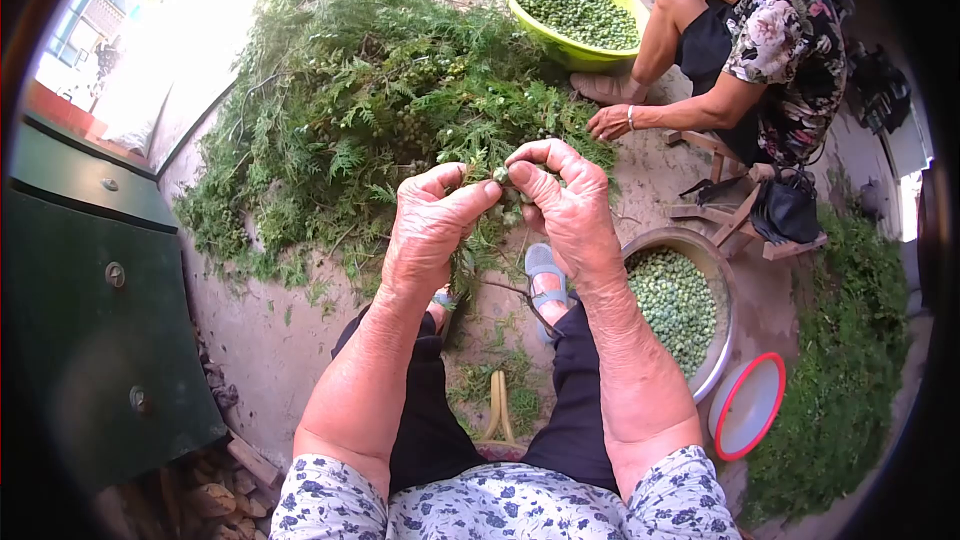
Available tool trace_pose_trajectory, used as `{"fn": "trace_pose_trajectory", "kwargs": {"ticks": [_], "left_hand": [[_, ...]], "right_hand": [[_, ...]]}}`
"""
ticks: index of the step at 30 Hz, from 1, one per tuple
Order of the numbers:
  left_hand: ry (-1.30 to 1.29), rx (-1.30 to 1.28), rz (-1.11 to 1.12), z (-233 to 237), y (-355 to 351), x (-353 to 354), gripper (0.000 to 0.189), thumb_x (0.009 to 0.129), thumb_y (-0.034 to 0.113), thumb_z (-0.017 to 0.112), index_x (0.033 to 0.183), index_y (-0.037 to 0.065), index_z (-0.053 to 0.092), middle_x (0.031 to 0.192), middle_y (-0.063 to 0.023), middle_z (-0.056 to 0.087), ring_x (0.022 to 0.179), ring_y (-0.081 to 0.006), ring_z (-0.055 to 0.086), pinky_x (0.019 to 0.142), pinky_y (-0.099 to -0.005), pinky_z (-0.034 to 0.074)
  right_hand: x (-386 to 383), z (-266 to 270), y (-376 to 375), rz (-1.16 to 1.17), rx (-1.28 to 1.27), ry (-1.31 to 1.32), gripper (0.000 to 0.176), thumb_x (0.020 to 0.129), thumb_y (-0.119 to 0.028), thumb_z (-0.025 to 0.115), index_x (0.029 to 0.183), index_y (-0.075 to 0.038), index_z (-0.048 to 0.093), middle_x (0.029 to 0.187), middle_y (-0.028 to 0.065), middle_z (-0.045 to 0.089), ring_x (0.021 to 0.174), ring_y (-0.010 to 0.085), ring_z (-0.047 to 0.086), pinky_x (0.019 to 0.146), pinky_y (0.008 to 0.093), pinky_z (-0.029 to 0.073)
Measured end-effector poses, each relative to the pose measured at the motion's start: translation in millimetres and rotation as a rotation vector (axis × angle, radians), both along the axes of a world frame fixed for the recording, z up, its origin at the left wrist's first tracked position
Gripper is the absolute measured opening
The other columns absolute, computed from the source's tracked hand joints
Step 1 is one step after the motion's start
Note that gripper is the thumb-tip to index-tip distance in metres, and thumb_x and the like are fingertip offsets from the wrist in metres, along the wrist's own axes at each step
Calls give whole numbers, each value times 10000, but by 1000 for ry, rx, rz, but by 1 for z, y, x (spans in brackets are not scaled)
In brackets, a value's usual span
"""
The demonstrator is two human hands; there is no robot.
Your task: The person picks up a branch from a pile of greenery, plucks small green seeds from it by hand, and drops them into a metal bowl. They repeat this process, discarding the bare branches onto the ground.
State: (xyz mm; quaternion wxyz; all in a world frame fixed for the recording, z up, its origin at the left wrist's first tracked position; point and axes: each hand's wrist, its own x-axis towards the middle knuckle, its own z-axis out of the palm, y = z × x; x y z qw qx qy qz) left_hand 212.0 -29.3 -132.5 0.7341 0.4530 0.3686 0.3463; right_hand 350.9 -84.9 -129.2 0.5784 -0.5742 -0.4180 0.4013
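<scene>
Both of my hands meet in front of me, above the lower edge of a heap of cut evergreen branches (380, 90). My left hand (425, 220) is closed on a small evergreen sprig (478, 162), its thumb and forefinger pressed together. Opposite it, my right hand (575, 202) pinches at a small green cone (500, 175) on that sprig. The fingers partly hide the sprig and the cone. Close to my right forearm stands a metal basin (728, 305) holding many loose green cones (670, 310).
Another person (775, 50) sits at upper right, one hand (608, 123) at the heap's edge. Beyond is a yellow-green basin (575, 55) of cones. A red-rimmed bowl (775, 405), a wooden stool (735, 225) and more greenery (850, 340) lie right. Dark green panels (110, 340) stand left.
</scene>
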Motion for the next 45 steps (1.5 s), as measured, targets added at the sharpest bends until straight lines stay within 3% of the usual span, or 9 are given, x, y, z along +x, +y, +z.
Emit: {"fn": "trace_pose_trajectory", "kwargs": {"ticks": [2, 5, 17, 22, 26, 33, 34, 39, 45], "left_hand": [[-34, -18, 5, 2, -1, 0, 77, 758, 91, 689, 785, 61, 624, 654, 69, 547, 510, 5, 396, 448, -172, 269], [-107, -47, 0, 3, -1, -2, 91, 745, 70, 691, 811, 54, 631, 673, 58, 565, 511, 2, 410, 446, -170, 280], [-178, -109, -19, 1, 4, -11, 99, 776, 98, 644, 861, 56, 615, 631, 65, 503, 476, -8, 353, 434, -197, 263], [-77, -64, -29, 3, 3, -7, 70, 757, 82, 682, 770, 60, 617, 615, 74, 511, 481, 4, 347, 426, -192, 226], [49, 54, -22, 2, 3, -6, 54, 757, 79, 678, 767, 41, 642, 655, 73, 541, 555, 6, 401, 480, -185, 290], [129, 179, -33, 1, 2, -3, 41, 762, 82, 671, 755, 65, 635, 606, 83, 508, 489, 9, 349, 427, -189, 226], [106, 160, -46, 3, 1, -2, 44, 765, 86, 670, 759, 63, 633, 613, 83, 507, 492, 8, 349, 429, -190, 227], [3, -16, -108, 2, 1, -5, 69, 750, 101, 692, 765, 51, 647, 653, 59, 554, 544, -10, 403, 485, -193, 301], [-52, -20, -40, 5, 4, -4, 100, 741, 108, 711, 737, 63, 621, 622, 69, 533, 521, -9, 396, 468, -194, 288]], "right_hand": [[-2, -1, -3, 14, -73, 525, 127, 859, -170, 628, 891, -51, 594, 724, -18, 551, 561, 33, 479, 427, 168, 359], [-4, -10, -3, 54, -73, 803, 132, 872, -195, 611, 897, -68, 583, 710, -22, 531, 530, 35, 446, 403, 153, 315], [5, -15, 5, 166, -5, 1076, 192, 883, -224, 587, 952, -48, 551, 774, 28, 561, 562, 60, 485, 399, 163, 352], [6, -5, 4, 46, -29, 923, 139, 859, -109, 580, 979, -45, 552, 780, 17, 565, 578, 49, 502, 386, 166, 340], [12, -6, 2, 101, -23, 598, 146, 843, -116, 622, 972, -49, 607, 759, -32, 568, 559, 10, 477, 403, 150, 322], [9, -18, 6, 99, 132, -87, 185, 782, -182, 713, 899, -50, 657, 723, -40, 581, 572, -15, 447, 439, 151, 310], [10, -15, 4, 98, 131, -87, 185, 782, -182, 713, 899, -50, 657, 723, -40, 581, 572, -15, 447, 439, 151, 310], [6, -12, 4, 128, -100, 654, 162, 822, -228, 674, 855, -80, 616, 702, -34, 556, 533, 13, 461, 417, 157, 340], [5, -7, 2, 124, -120, 738, 172, 831, -229, 659, 913, -100, 579, 715, -48, 547, 534, 13, 491, 374, 142, 341]]}}
